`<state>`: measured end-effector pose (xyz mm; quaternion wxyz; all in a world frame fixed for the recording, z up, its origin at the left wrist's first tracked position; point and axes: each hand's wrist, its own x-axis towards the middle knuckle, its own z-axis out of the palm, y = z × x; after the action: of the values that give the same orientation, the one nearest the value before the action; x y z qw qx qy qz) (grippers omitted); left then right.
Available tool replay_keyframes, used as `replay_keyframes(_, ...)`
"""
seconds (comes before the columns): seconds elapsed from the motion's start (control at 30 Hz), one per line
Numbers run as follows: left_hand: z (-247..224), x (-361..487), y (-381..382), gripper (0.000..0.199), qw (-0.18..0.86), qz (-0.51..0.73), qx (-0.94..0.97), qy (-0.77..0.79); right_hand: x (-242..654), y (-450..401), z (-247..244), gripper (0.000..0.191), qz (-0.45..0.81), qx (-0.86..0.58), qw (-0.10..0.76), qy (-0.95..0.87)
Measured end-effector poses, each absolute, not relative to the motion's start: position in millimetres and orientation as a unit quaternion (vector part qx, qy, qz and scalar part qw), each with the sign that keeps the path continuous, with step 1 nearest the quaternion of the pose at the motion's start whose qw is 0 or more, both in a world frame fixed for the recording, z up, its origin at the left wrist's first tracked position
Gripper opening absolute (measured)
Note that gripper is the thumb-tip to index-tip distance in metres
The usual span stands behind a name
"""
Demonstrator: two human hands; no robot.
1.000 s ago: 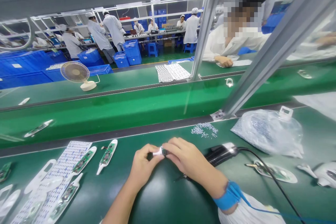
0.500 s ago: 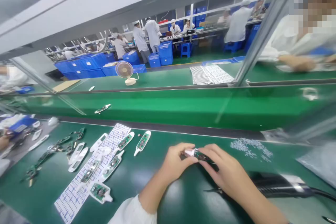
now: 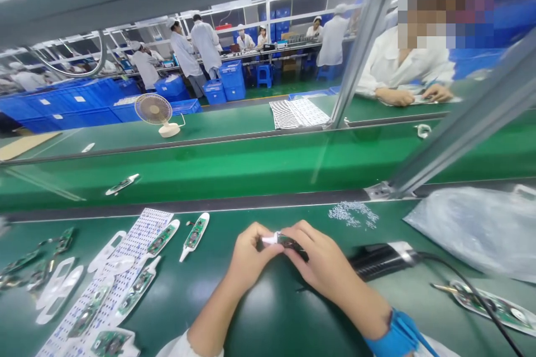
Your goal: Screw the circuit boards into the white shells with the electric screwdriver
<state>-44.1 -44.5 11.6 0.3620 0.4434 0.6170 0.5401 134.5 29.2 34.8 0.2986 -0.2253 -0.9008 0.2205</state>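
Note:
Over the green table, my left hand [image 3: 251, 251] pinches the white narrow tip of a small device [image 3: 274, 239]. My right hand [image 3: 312, 254] is wrapped round the dark, circuit-board end of the same device, hiding much of it. A blue band [image 3: 396, 334] circles my right wrist. Beside my right forearm lies a black electric screwdriver [image 3: 379, 259] with a cable. To the left, a white housing with a green board [image 3: 195, 236] rests on the table, and several similar ones lie on or near a printed sheet [image 3: 153, 220].
Small screws [image 3: 354, 213] lie scattered near the table's back edge. A clear plastic bag [image 3: 473, 228] is at the right, above another board in a housing [image 3: 498, 307]. Beyond the green belt [image 3: 251, 164] stand a fan [image 3: 154, 109] and a seated person [image 3: 410, 67].
The view has swung to the right, so the table items and background appear further left. The bag, the right-hand housing and the blue wristband now show more. Both hands keep hold of the device.

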Motion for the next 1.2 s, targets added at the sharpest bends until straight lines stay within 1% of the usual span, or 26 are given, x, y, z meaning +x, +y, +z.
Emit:
replay_keyframes(0.07, 10, -45, -44, 0.024, 0.375, 0.541, 0.436, 0.613, 134, 30, 34, 0.027, 0.234, -0.237, 0.301, -0.894)
replay_keyframes(0.17, 10, -48, -44, 0.027, 0.39, 0.538, 0.441, 0.604, 134, 31, 34, 0.032, 0.271, -0.24, 0.309, -0.879)
replay_keyframes(0.33, 12, -51, -43, 0.022, 0.363, 0.523, 0.483, 0.601, 134, 29, 37, 0.04, 0.333, -0.252, 0.316, -0.852)
replay_keyframes(0.43, 14, -48, -43, 0.022, 0.363, 0.524, 0.48, 0.603, 135, 30, 40, 0.041, 0.362, -0.266, 0.335, -0.828)
replay_keyframes(0.53, 15, -46, -43, 0.028, 0.392, 0.537, 0.448, 0.598, 137, 32, 43, 0.035, 0.403, -0.289, 0.345, -0.797)
replay_keyframes(0.6, 15, -45, -42, 0.032, 0.414, 0.548, 0.422, 0.592, 137, 34, 46, 0.031, 0.452, -0.314, 0.326, -0.769)
replay_keyframes(0.67, 15, -45, -42, 0.033, 0.429, 0.559, 0.407, 0.582, 138, 35, 48, 0.029, 0.516, -0.33, 0.284, -0.737)
replay_keyframes(0.73, 15, -45, -42, 0.033, 0.435, 0.569, 0.405, 0.569, 137, 35, 50, 0.029, 0.579, -0.33, 0.238, -0.707)
replay_keyframes(0.83, 16, -44, -42, 0.032, 0.443, 0.576, 0.404, 0.556, 136, 35, 52, 0.028, 0.634, -0.317, 0.209, -0.674)
replay_keyframes(0.97, 20, -42, -43, 0.029, 0.452, 0.564, 0.412, 0.555, 136, 37, 52, 0.026, 0.617, -0.323, 0.199, -0.69)
replay_keyframes(1.1, 21, -42, -44, 0.027, 0.445, 0.554, 0.42, 0.565, 137, 39, 49, 0.026, 0.591, -0.321, 0.211, -0.71)
replay_keyframes(1.2, 18, -43, -43, 0.035, 0.457, 0.559, 0.397, 0.567, 136, 38, 45, 0.033, 0.607, -0.319, 0.224, -0.693)
